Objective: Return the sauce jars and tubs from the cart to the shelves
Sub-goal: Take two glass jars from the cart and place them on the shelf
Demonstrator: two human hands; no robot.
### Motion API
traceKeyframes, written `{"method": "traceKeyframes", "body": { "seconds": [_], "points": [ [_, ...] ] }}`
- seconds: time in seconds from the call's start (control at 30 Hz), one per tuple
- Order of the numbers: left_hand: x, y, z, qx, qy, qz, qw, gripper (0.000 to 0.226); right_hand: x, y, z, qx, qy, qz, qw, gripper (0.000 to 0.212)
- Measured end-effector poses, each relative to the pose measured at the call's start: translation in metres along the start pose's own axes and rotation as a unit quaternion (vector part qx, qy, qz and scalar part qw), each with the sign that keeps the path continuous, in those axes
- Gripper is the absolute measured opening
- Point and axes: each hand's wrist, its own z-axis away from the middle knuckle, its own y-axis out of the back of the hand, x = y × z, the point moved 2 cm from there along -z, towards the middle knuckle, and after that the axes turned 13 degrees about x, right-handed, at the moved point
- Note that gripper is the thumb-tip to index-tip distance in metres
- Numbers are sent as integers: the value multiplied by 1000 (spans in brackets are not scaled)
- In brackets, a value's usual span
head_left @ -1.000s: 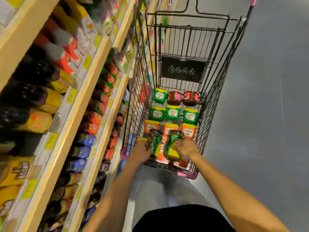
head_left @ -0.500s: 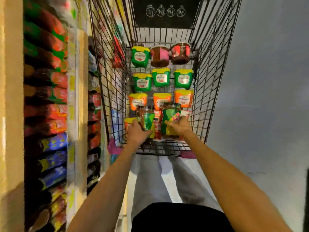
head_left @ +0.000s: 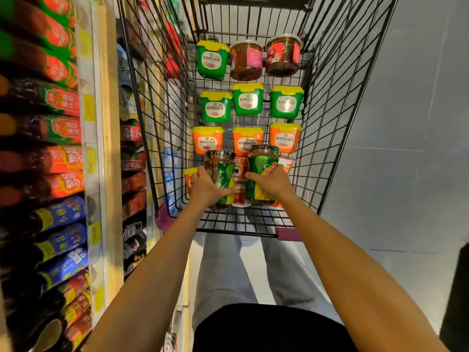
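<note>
**Q:** What are the hands doing?

**A:** Each holds a jar. The left hand (head_left: 206, 189) is wrapped round the left jar (head_left: 224, 174), with the thumb across its green and yellow label. The right hand (head_left: 272, 182) is curled round the right jar (head_left: 261, 161) from its right side. Both jars are glass and upright. They stand side by side, with a narrow gap between them, at the near end of the cart (head_left: 337, 123).

**Q:** How much room is around them?

**A:** The forearms reach in over the near rim. Small red and white pots (head_left: 239, 171) fill the gap and sit just behind the right jar. The basket is open above the jars.

**Q:** What else is in the cart?

**A:** Just past the jars is a row of three orange tubs (head_left: 247, 141). A fourth shows just left of the left hand. Next come three green tubs (head_left: 247, 99). A fourth green tub sits beside two dark jars (head_left: 246, 60) at the far end. All the tubs have yellow lids.

**Q:** Is any writing readable?

**A:** The tub labels begin with the numeral 6, followed by Chinese characters. The lettering on the right jar is mostly covered.

**Q:** And the surroundings?

**A:** Shelves (head_left: 111, 148) run close along the cart's left side. They hold blurred bottles (head_left: 63, 130) with red, green and blue labels. Yellow price tags (head_left: 88, 107) line the shelf edge. To the right is open grey floor (head_left: 406, 148).
</note>
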Motion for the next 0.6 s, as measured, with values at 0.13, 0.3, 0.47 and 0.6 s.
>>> {"method": "traceKeyframes", "body": {
  "seconds": [0.13,0.3,0.47,0.6],
  "points": [
    [-1,1,-3,1,18,29,999,111,34,-15,-42,-33,6,-7,999,119],
    [-9,4,-15,-45,81,125,988,123,0,14,-8,-55,4,-26,998,74],
    [-3,18,10,-91,93,167,977,76,-18,40,7,-123,11,-57,991,36],
    [-6,39,33,-94,70,196,973,81,-30,56,22,-183,42,-59,980,41]
  ]
}}
